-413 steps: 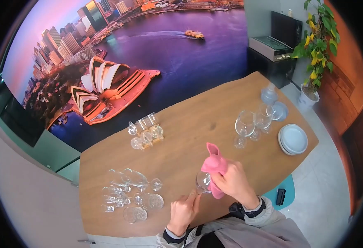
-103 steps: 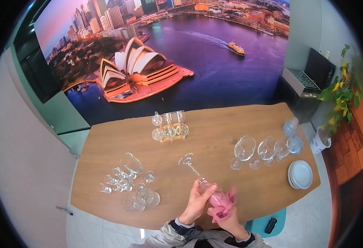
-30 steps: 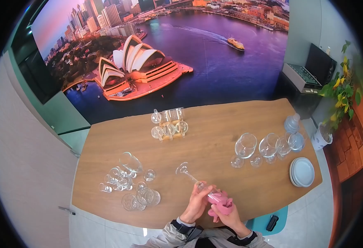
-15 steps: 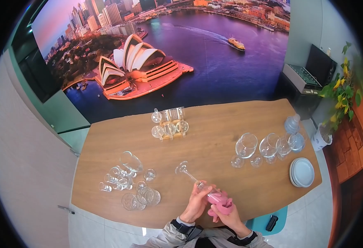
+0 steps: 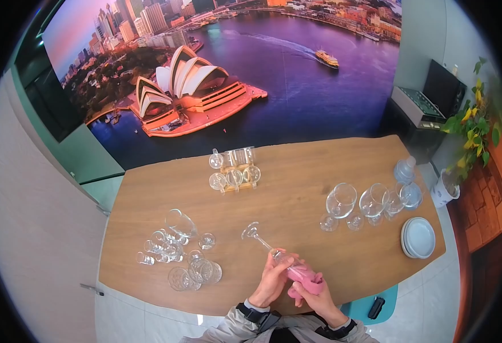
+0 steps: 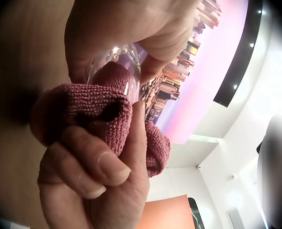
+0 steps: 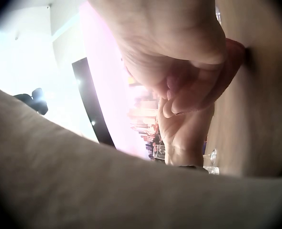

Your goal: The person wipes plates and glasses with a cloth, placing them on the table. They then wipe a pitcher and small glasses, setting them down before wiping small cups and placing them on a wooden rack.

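A clear stemmed glass [image 5: 251,230] is tilted above the table, its foot pointing away to the upper left. My left hand [image 5: 270,284] grips it round the bowl. At the mouth end, a pink cloth [image 5: 308,280] is bunched in my right hand [image 5: 318,301], with part of it inside the bowl. In the left wrist view, the knitted cloth [image 6: 103,107] fills the glass's [image 6: 133,78] opening, and the right fingers [image 6: 91,164] curl against it. The right wrist view shows the right hand [image 7: 179,43] close, mostly hiding the cloth, with the left hand [image 7: 185,136] beyond.
Several clear glasses [image 5: 205,270] stand and lie on the table's left. Glass cups sit on a small wooden rack [image 5: 240,187] at the back. Large stemmed glasses [image 5: 341,201], a bluish glass jar [image 5: 404,170] and stacked pale plates [image 5: 418,238] are on the right.
Earlier, the right hand held the cloth around a glass; then cloth ends flared loosely at this glass's mouth. Now the cloth is bunched tighter. Over the last second the hands barely move.
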Motion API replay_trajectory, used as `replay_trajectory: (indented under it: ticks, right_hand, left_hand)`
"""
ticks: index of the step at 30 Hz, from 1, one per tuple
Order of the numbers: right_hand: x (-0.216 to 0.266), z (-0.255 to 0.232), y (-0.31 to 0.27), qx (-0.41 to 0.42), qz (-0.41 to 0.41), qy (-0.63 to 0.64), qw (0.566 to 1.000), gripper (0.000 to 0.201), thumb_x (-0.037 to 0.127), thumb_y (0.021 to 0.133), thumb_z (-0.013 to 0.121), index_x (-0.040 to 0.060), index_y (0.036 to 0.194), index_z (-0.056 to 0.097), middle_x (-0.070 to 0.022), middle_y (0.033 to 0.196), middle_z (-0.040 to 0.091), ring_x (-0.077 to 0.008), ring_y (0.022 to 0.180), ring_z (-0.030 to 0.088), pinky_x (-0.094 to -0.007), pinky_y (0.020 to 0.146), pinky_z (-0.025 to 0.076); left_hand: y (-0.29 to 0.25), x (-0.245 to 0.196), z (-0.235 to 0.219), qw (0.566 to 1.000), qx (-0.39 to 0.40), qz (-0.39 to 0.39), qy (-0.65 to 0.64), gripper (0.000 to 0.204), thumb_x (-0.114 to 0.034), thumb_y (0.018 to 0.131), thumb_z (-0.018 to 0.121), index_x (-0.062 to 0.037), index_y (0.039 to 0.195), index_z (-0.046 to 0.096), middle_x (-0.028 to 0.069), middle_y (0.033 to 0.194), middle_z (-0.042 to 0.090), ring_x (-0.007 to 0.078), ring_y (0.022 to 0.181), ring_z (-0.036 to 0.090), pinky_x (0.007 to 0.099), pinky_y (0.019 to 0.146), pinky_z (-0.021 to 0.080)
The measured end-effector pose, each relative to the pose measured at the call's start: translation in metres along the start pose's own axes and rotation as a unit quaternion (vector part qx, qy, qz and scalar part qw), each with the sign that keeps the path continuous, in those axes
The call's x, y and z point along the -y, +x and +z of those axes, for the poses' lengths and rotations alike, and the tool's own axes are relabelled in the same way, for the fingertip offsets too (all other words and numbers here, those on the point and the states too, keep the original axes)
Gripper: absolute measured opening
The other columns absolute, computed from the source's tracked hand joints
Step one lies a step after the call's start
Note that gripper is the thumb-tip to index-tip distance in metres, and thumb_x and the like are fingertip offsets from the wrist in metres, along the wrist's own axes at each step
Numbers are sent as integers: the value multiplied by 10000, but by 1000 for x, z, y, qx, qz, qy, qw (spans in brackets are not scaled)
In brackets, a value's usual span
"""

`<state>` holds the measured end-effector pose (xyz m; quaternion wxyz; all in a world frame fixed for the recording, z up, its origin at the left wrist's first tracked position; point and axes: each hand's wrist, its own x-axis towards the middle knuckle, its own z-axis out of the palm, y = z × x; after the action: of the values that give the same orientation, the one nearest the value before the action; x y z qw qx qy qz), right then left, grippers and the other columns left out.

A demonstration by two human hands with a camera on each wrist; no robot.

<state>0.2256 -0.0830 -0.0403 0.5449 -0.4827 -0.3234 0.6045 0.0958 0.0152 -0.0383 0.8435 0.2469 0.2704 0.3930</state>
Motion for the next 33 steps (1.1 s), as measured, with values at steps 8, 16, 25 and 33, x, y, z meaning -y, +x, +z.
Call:
replay_trajectory:
  ticks: [8,16,25,33]
  right_hand:
    - [4,2,-1,-9,3,5,1000,241,125,946,666,-43,1086,564,-81,759,653,-130,531,616,-248,464,509]
    - [2,0,-1,-8,12,1,1000,225,127,947,664,-42,1066,576,-73,735,643,-126,521,609,-246,457,498]
    - [-4,-3,2,-11,14,-1,1000,242,133,951,659,-40,1093,568,-72,721,638,-126,513,603,-246,450,490]
    - [-4,-2,2,-14,21,5,1000,246,131,951,661,-44,1094,564,-77,727,640,-129,521,607,-249,453,495]
  left_hand:
    - [1,2,-1,1000,2,2,-6,308,-111,968,594,-162,1212,412,125,1141,597,302,1108,607,476,887,526]
    - [1,5,-2,1000,-10,-7,-9,340,-101,961,601,-151,1220,385,139,1157,574,306,1112,599,477,902,520]
    - [2,8,-4,1000,-23,-10,-10,320,-102,962,595,-145,1213,401,133,1144,594,307,1121,604,482,898,528]
    - [4,8,-6,1000,-22,-16,-14,343,-97,960,593,-147,1223,379,146,1167,568,313,1135,586,479,911,513]
